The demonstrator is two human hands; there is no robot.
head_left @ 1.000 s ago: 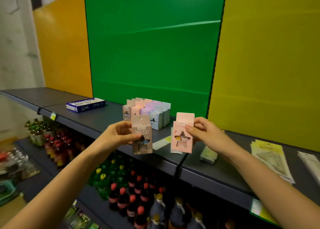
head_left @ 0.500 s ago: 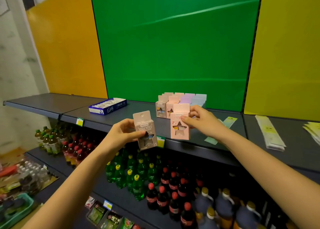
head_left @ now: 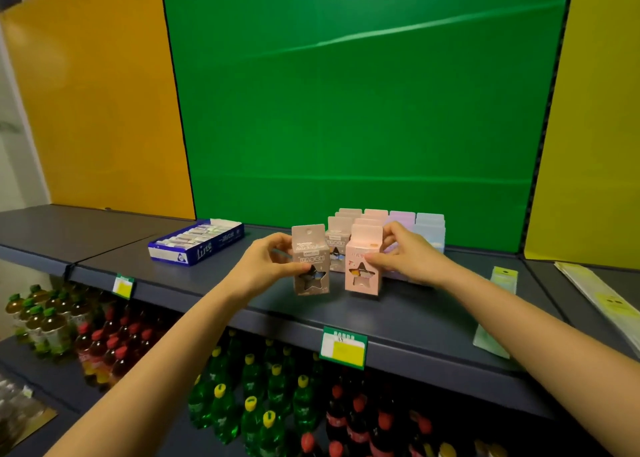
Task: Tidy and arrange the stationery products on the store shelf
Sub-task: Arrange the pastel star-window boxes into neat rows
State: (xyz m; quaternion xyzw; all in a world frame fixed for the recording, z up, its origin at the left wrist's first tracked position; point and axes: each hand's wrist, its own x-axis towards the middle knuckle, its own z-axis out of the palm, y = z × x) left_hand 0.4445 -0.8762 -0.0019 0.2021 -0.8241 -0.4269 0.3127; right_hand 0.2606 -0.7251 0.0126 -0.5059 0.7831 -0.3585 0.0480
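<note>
My left hand [head_left: 265, 268] grips a taupe star-window box [head_left: 310, 261], held upright with its base at the dark grey shelf [head_left: 398, 321]. My right hand [head_left: 407, 255] pinches a pink star-window box [head_left: 363, 264] that stands on the shelf just right of the taupe one. Directly behind both stands a block of similar boxes [head_left: 401, 222] in pink, lilac and pale blue rows, partly hidden by my hands.
A blue tray of erasers [head_left: 197, 243] lies to the left on the shelf. Pale green packets [head_left: 504, 280] and yellow-green flat packs [head_left: 602, 294] lie to the right. Price tags [head_left: 343, 347] hang on the shelf edge; drink bottles [head_left: 249, 397] fill the shelf below.
Both hands moved forward onto the shelf. The taupe box came up from below the edge to stand beside the pink one, in front of the box block.
</note>
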